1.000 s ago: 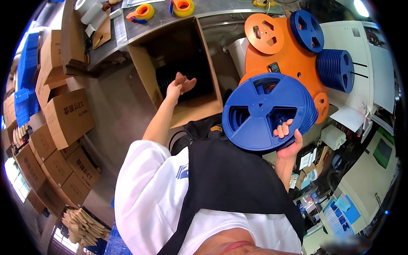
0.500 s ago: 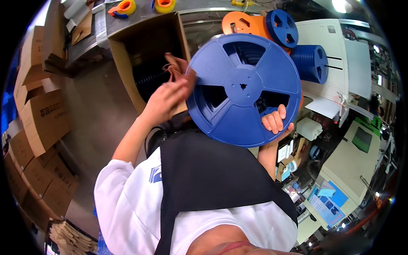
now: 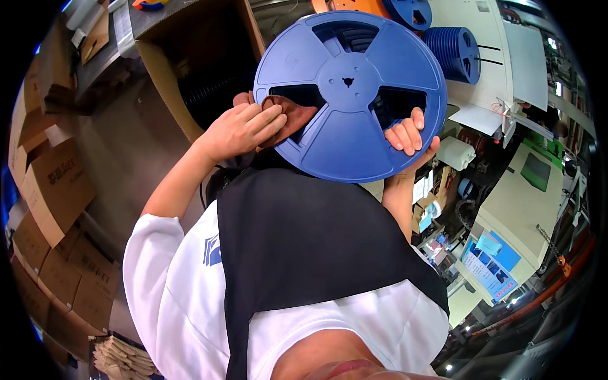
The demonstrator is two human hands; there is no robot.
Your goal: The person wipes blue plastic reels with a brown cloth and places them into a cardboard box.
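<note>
Upper centre, outside the part-filled carton (image 3: 158, 81), the blue reel (image 3: 348, 99) is clasped by right fingers (image 3: 405, 137), cloth (image 3: 297, 118) pinched by left fingers (image 3: 256, 121).

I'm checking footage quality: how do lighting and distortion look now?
Head view: the brown cartons look slanted near the curved left rim; the open box is dark inside; the blue reel, left hand and right hand look well lit.

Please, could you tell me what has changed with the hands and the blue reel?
The left hand moved rightward from over the open carton, bringing the brown cloth to the left side of the blue reel. The reel looks nearer the camera and hides more of the orange stand. The right hand keeps its grip at the reel's right opening.
</note>
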